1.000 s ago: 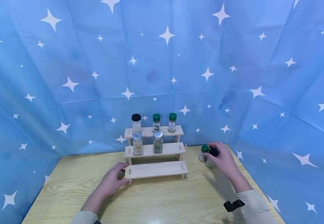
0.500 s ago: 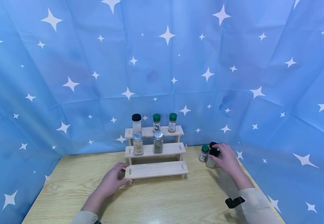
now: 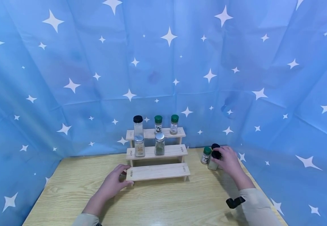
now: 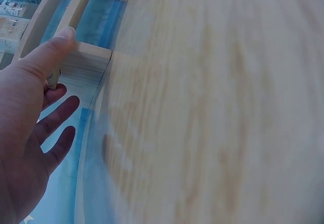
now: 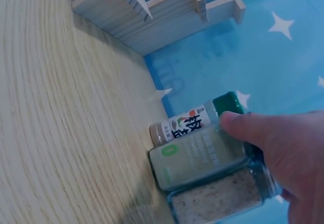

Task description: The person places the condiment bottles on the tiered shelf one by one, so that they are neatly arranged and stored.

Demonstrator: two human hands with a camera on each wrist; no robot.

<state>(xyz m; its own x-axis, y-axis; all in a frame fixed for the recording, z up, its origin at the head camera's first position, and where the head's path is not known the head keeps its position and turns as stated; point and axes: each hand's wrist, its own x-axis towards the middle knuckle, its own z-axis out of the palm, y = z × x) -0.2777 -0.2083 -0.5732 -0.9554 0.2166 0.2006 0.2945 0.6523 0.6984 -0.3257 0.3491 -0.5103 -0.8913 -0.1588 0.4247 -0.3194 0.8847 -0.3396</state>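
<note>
In the head view my left hand holds the left end of the lowest board of a three-step wooden rack. The left wrist view shows the thumb and index finger pinching that end, the other fingers loosely bent. Off to the rack's right, my right hand grips a black-capped spice jar at its cap, thumb in front, fingers mostly hidden. This jar, filled with pale powder, stands between a green-capped jar and a jar of speckled seasoning.
Two green-capped jars and a tall black-capped jar stand on the rack's top step. Two silver-lidded jars, one with dark herbs, occupy the middle step. A blue star-patterned curtain encloses the wooden table at back and sides.
My right hand has shifted slightly right and back, uncovering the rear black cap. The left hand and the rack have stayed in place.
</note>
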